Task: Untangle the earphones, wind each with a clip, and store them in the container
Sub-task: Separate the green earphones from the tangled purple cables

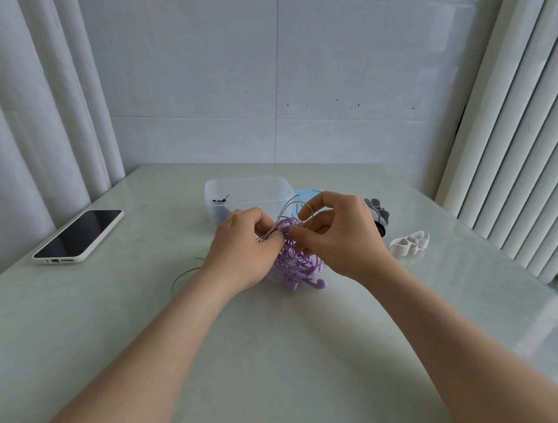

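Evidently light, limp and snag-prone, the purple earphones (295, 261) sit just below the fingers (311, 204), left hand (240, 246) and right hand (339, 239) each pinching the grey cord (270, 235); best held beside the knot.

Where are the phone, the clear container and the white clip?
phone (79, 236): head view, middle of its dark screen.
clear container (256, 204): head view, its front wall.
white clip (409, 245): head view, middle of its body.
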Demonstrator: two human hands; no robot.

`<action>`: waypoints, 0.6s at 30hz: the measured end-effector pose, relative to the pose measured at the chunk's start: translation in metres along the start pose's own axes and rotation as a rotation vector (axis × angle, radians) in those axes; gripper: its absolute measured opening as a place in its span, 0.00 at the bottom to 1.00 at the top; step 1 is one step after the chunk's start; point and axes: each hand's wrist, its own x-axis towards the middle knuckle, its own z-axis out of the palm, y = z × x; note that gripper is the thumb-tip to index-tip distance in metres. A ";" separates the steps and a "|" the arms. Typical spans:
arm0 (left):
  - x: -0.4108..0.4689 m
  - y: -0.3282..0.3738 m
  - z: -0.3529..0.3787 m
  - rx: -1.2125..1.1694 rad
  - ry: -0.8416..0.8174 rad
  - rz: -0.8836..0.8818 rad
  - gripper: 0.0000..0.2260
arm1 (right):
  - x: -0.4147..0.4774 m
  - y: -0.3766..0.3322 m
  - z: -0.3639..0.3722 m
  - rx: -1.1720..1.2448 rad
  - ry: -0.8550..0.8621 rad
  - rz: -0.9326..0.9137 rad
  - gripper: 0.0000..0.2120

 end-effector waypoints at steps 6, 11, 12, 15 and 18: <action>-0.001 0.003 0.002 0.010 0.084 0.030 0.06 | -0.001 -0.007 -0.003 0.136 -0.005 0.112 0.11; 0.002 -0.002 0.002 0.036 0.005 0.025 0.08 | 0.000 -0.004 -0.001 0.264 0.033 0.162 0.11; 0.002 -0.002 0.001 0.047 0.005 0.019 0.08 | 0.001 -0.004 -0.001 0.302 0.042 0.169 0.11; 0.000 0.000 -0.002 0.061 0.004 -0.016 0.08 | 0.003 -0.006 -0.004 0.427 0.084 0.194 0.08; -0.001 0.002 -0.004 0.054 0.010 -0.053 0.08 | 0.004 -0.010 -0.009 0.450 0.079 0.213 0.07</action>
